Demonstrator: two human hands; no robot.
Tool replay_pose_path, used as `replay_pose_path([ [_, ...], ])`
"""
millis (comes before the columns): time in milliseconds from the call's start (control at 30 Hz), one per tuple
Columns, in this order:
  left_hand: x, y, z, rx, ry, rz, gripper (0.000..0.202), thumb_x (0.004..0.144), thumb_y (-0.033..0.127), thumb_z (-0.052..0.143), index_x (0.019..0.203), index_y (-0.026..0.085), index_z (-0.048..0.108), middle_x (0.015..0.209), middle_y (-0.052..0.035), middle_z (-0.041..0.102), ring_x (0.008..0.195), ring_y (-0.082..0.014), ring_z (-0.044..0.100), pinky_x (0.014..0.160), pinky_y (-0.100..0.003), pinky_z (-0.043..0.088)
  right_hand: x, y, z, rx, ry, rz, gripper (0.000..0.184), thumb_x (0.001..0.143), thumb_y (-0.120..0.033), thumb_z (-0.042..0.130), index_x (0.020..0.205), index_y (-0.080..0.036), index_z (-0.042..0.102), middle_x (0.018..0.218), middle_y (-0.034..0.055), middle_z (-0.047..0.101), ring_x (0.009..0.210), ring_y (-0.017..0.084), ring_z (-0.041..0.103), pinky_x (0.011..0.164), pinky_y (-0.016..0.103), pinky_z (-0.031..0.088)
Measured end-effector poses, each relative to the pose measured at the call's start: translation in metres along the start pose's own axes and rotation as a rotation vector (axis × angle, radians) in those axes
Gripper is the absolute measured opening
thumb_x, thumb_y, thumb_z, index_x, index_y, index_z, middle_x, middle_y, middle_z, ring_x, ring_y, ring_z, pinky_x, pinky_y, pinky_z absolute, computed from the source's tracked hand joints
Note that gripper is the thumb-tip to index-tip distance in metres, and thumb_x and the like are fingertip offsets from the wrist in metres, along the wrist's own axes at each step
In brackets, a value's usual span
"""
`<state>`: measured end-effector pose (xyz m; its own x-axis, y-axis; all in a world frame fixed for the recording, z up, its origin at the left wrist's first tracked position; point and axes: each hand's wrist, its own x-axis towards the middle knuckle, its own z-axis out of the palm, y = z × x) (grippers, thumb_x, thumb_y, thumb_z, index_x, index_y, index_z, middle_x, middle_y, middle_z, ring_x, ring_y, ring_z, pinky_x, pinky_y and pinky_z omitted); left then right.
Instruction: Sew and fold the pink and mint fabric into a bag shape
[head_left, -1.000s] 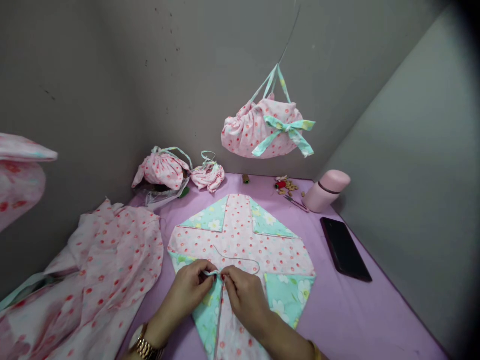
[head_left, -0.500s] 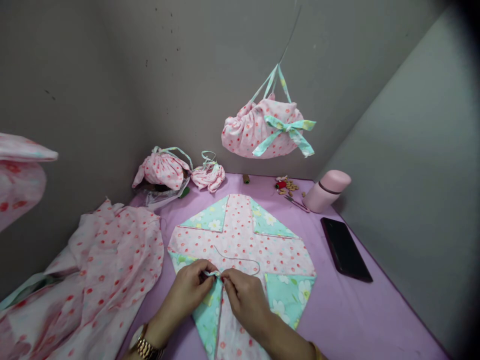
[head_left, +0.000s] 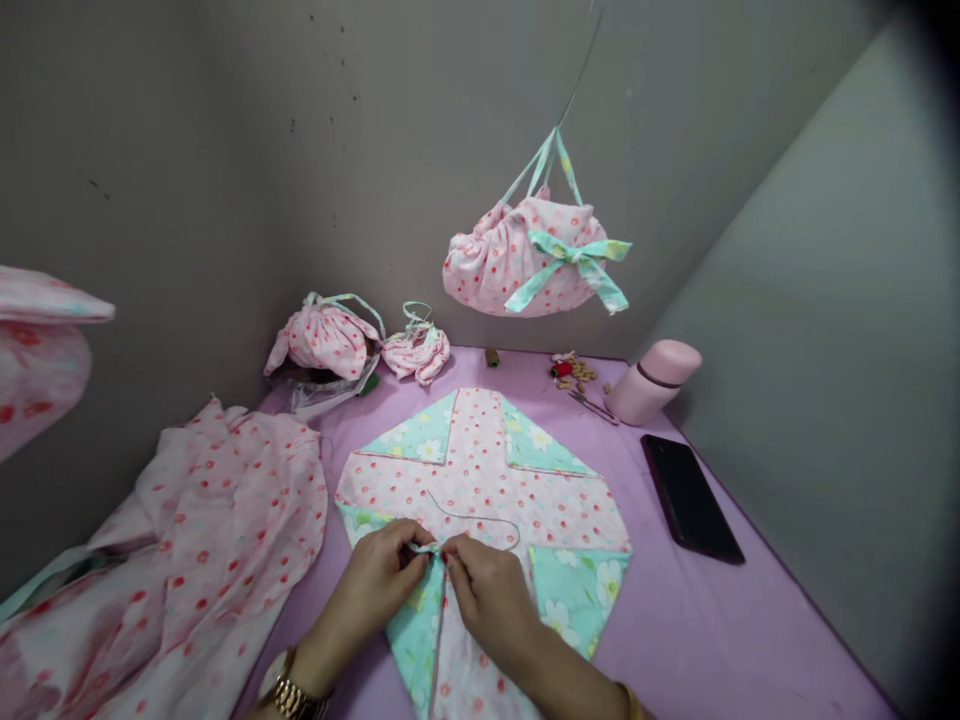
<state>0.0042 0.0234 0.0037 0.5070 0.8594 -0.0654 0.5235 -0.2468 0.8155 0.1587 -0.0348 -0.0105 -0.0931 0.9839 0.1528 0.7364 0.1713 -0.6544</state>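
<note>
A pink dotted cloth piece (head_left: 480, 492) with turquoise floral corner flaps (head_left: 566, 590) lies spread before me. My left hand (head_left: 386, 570) is closed in a pinch on the tip of the near-left flap, raising a small fold of fabric. Right beside it, the thumb and fingers of my right hand (head_left: 491, 595) press together at the same fold; what sits between them is too small to make out. A loose grey thread (head_left: 472, 517) curves over the pink cloth and passes behind my right hand. No needle shows.
A heap of pink dotted fabric (head_left: 232, 520) lies left. Gathered pouches (head_left: 322, 340) sit at the back, and a bow-trimmed pouch (head_left: 517, 260) hangs above. Right are a pink bottle (head_left: 652, 385), a phone (head_left: 691, 498), thread snips (head_left: 594, 408) and a red spool (head_left: 560, 370).
Almost nothing differs. The small raised fold between my fingertips sits slightly lower and flatter; both hands keep their places.
</note>
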Motion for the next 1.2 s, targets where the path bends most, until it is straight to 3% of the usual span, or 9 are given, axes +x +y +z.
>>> replay_pose_path([
  [533, 0.0039, -0.0028, -0.0016, -0.054, -0.028, -0.043, 0.013, 0.075, 0.019, 0.05, 0.078, 0.017, 0.063, 0.066, 0.0004, 0.062, 0.059, -0.0144, 0.053, 0.056, -0.023, 0.038, 0.0011, 0.0014, 0.0046, 0.228, 0.084, 0.044, 0.017, 0.089, -0.02, 0.037, 0.081, -0.019, 0.052, 0.066, -0.0012, 0.055, 0.059, 0.013, 0.052, 0.058, 0.021, 0.035],
  [733, 0.0039, -0.0082, -0.0029, -0.086, -0.047, -0.026, 0.014, 0.077, 0.021, 0.049, 0.079, 0.017, 0.063, 0.069, -0.0002, 0.063, 0.063, -0.0151, 0.053, 0.059, -0.023, 0.039, -0.0005, 0.0009, 0.002, 0.164, 0.019, -0.021, 0.018, 0.088, -0.017, 0.037, 0.084, -0.019, 0.054, 0.07, -0.0001, 0.058, 0.061, 0.013, 0.055, 0.058, 0.022, 0.034],
  [1200, 0.0032, -0.0061, -0.0023, -0.045, -0.037, -0.018, 0.016, 0.076, 0.017, 0.048, 0.079, 0.018, 0.063, 0.072, -0.0013, 0.065, 0.066, -0.0163, 0.057, 0.061, -0.024, 0.04, -0.0005, 0.0009, 0.0012, 0.097, 0.005, 0.037, 0.018, 0.088, -0.018, 0.037, 0.082, -0.019, 0.054, 0.066, -0.0007, 0.058, 0.056, 0.013, 0.053, 0.055, 0.022, 0.032],
])
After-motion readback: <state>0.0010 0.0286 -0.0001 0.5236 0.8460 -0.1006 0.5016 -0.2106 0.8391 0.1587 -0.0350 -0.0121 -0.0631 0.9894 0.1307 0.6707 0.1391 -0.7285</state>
